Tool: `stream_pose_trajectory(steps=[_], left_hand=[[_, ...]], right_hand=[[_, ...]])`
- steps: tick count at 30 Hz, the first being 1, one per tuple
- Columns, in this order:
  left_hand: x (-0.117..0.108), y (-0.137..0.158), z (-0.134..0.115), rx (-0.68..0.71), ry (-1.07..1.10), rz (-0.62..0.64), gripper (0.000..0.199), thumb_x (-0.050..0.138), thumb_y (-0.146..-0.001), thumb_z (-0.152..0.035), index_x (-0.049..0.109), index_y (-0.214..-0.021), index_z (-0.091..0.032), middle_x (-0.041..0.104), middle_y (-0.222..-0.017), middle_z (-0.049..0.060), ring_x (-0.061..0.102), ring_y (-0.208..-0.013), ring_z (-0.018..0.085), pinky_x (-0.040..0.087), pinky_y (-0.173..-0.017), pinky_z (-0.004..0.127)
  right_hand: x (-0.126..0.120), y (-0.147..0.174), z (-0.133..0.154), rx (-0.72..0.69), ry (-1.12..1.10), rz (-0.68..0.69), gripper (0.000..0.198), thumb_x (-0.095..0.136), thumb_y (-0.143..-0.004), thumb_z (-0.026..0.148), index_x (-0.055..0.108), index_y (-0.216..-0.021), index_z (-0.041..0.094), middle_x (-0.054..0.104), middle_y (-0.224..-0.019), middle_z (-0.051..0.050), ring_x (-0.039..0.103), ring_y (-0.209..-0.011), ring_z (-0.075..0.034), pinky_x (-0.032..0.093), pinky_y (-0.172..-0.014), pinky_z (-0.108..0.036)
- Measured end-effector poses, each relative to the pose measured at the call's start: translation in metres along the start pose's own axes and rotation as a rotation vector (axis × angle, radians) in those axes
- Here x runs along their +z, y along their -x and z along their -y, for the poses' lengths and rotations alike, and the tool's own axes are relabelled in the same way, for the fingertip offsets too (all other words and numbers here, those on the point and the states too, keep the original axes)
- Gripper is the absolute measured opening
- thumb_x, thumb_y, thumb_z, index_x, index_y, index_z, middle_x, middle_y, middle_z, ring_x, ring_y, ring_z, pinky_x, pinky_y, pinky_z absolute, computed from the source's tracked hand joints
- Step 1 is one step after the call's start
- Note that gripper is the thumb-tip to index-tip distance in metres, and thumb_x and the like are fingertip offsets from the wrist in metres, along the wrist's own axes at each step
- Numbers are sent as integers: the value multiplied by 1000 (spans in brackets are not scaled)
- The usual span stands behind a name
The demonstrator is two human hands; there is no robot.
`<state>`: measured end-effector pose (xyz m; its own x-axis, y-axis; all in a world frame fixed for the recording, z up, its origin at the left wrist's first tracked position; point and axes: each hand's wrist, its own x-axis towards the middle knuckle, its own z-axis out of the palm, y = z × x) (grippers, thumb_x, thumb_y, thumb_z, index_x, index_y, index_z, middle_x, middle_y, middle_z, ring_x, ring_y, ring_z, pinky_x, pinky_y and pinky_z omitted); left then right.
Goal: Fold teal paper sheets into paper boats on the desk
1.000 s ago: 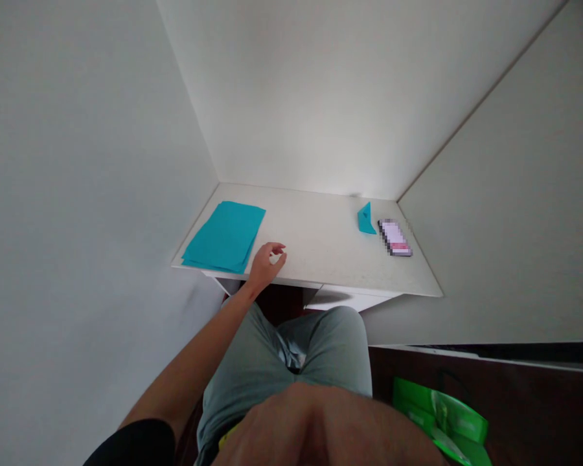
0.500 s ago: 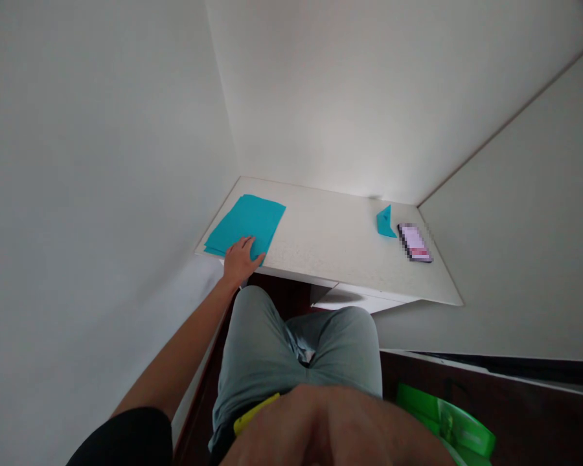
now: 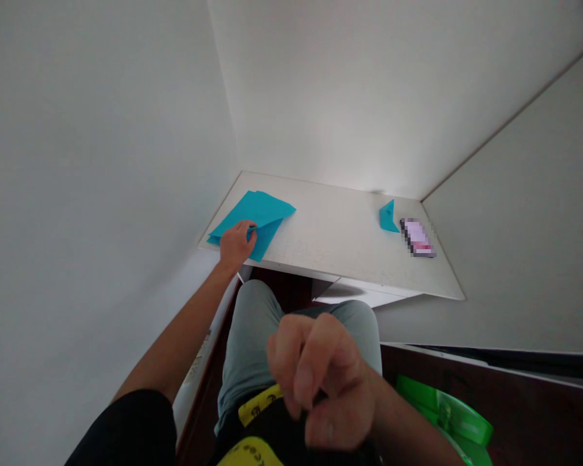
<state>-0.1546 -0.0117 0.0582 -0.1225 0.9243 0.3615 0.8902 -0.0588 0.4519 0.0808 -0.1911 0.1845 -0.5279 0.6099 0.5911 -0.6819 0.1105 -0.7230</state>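
My left hand (image 3: 238, 244) pinches the near corner of a blue sheet of paper (image 3: 265, 206) and lifts it off the sheets beneath. Below it, more blue paper (image 3: 267, 243) lies at the left end of the white desk (image 3: 330, 233). Close to the camera, above my lap, my right hand (image 3: 325, 382) is raised with its fingers curled in and blurred. Nothing can be made out in its fingers. A small folded blue paper piece (image 3: 387, 217) sits toward the desk's right end, away from both hands.
A phone (image 3: 416, 237) with a pixelated screen lies right of the folded piece. White walls (image 3: 320, 84) border the desk behind and at the sides. Below the desktop is a white drawer front (image 3: 364, 294). A green plastic object (image 3: 447, 414) is at lower right.
My left hand has gone from resting flat on the paper to pinching and lifting the top sheet's corner. My right hand has come forward from near the camera, its fingers now showing.
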Motion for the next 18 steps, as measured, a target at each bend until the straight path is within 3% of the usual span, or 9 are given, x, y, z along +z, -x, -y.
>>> stream_pose_trajectory(steps=[3,6,11,15,18], left_hand=[[-17,-12,-20,32,225,-128,20,59,-101,-30,73,-114,-22,78,-118,10,72,-110,28,52,-98,38],[-24,-25,-38,-25,502,-239,18,68,-97,-34,71,-111,-22,77,-107,5,71,-102,23,53,-95,33],[2,-36,-55,-323,967,-311,28,76,-91,-38,64,-111,-22,74,-105,3,70,-95,19,56,-86,29],[43,-14,-65,-622,1174,-238,40,81,-86,-30,61,-119,-23,76,-110,6,73,-95,19,59,-83,30],[71,15,-73,-710,1191,-147,42,82,-86,-28,61,-122,-24,75,-105,5,73,-92,20,61,-83,33]], right_hand=[[-37,5,1,62,98,-186,23,80,-96,36,68,-115,32,56,-89,1,51,-68,-12,42,-59,-25],[-80,23,-1,180,364,-377,14,80,-97,37,71,-105,29,58,-87,1,52,-71,-14,43,-62,-26],[-136,53,4,223,731,-625,22,78,-97,47,73,-104,28,60,-80,1,55,-74,-17,46,-68,-30],[-159,63,20,173,1022,-632,20,70,-103,44,72,-115,28,70,-96,-2,64,-87,-20,53,-84,-36],[-180,65,17,200,1234,-485,31,65,-106,47,68,-131,28,73,-123,-9,68,-113,-26,54,-102,-46]])
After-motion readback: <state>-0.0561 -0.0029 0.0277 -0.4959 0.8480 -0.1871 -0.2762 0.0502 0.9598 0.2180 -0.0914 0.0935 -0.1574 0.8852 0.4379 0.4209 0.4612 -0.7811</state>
